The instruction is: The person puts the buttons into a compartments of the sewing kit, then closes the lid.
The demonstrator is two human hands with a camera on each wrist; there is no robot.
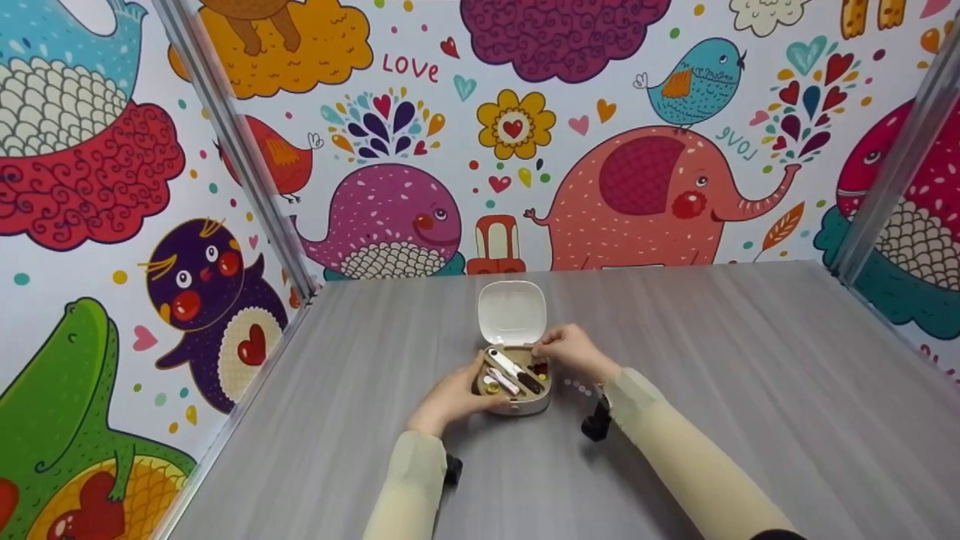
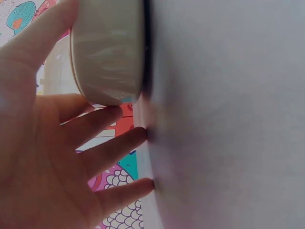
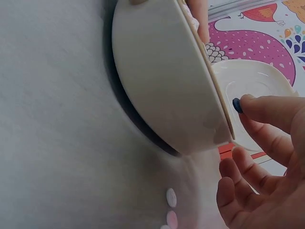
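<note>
A white box (image 1: pixel 525 407) with tan compartments stands on the table, its rounded lid (image 1: pixel 512 309) raised at the back. My left hand (image 1: pixel 450 397) steadies the box, thumb at the front and index finger by the left rear side; the other fingers spread out in the left wrist view. Above the right rear compartment, my right hand (image 1: pixel 574 351) pinches a small dark blue button (image 3: pixel 237 105) between thumb and forefinger. Inside lie a long white tool (image 1: pixel 504 361) with a dark end, a slim pink-and-white item (image 1: pixel 502 381), a yellow round piece (image 1: pixel 492 388) and small dark red pieces (image 1: pixel 537 368).
Several pale buttons (image 3: pixel 171 197) lie in a row on the grey table (image 1: pixel 720 420), just right of the box. A wall (image 1: pixel 420 45) printed with cartoon animals rises behind, and metal posts (image 1: pixel 247 157) stand at the corners.
</note>
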